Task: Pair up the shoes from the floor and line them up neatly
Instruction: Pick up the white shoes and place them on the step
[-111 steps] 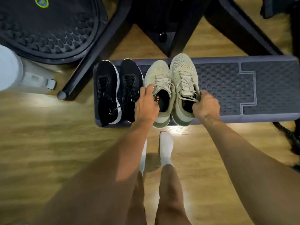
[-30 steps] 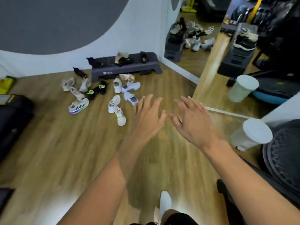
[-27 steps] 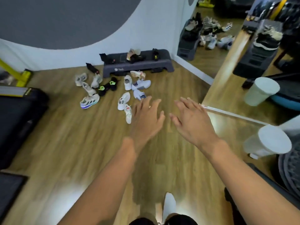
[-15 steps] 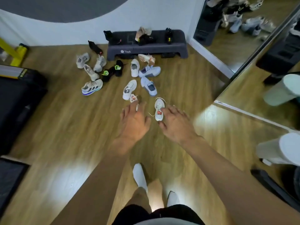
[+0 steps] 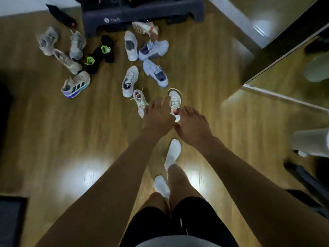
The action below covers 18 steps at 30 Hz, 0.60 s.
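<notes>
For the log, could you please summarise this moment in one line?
stage: reaching; left hand: open; right hand: open; nearest: white shoe

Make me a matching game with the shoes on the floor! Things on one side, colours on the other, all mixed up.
Things:
1. black shoes
2. three-stripe shoe
3. shoe at the right hand
4. step platform

Colours:
a. dark grey all over
b. red-orange inside
c. neon green tongues
d. blue sole

Pairs: 1-c, 2-d, 3-b, 4-a
</notes>
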### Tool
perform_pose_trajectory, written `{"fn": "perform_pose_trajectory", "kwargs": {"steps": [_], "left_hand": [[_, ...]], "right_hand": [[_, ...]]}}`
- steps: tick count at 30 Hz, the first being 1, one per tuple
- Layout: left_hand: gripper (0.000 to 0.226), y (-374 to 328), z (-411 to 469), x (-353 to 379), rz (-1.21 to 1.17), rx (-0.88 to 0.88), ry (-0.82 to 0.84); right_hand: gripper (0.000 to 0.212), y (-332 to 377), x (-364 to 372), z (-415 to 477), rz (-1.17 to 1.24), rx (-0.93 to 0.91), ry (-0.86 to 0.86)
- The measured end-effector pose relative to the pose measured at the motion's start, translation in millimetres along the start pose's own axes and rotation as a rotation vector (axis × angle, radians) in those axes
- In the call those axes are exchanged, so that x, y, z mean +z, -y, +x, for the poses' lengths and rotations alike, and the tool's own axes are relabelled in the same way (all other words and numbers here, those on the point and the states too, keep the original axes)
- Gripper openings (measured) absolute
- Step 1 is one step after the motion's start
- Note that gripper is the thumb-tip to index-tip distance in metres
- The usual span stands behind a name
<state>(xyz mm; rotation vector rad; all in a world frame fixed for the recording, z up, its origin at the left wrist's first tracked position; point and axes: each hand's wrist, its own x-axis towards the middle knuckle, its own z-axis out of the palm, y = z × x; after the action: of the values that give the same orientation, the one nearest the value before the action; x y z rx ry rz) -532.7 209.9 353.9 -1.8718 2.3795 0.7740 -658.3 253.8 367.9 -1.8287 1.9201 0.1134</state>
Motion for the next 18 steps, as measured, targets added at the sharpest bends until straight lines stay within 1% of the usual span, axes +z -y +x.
{"fn": "perform_pose_trajectory", "kwargs": {"steps": [2, 4, 6, 9, 14, 18], "left_hand": [[0.064, 10, 36, 17, 0.012, -0.007, 0.052], [0.060, 23, 70, 36, 0.020, -0.012, 0.057], [0.065, 41, 107, 54, -0.018, -0.048, 0.075], [0.059, 80, 161, 95, -0.012, -0.070, 0.174], [0.062, 152, 239, 205, -0.001, -0.018, 0.266], [0.056, 193, 291, 305, 0.013, 0.083, 0.260]], "right_hand": [[0.044, 1, 15, 44, 0.004, 0.004, 0.010], [0.041, -1, 34, 86, 0.007, 0.016, 0.021], [0.043, -7, 60, 126, 0.037, 0.067, 0.029], [0.049, -20, 107, 178, 0.079, 0.144, 0.047], [0.067, -51, 210, 267, 0.135, 0.280, 0.035], [0.076, -77, 301, 336, 0.177, 0.363, 0.057]]}}
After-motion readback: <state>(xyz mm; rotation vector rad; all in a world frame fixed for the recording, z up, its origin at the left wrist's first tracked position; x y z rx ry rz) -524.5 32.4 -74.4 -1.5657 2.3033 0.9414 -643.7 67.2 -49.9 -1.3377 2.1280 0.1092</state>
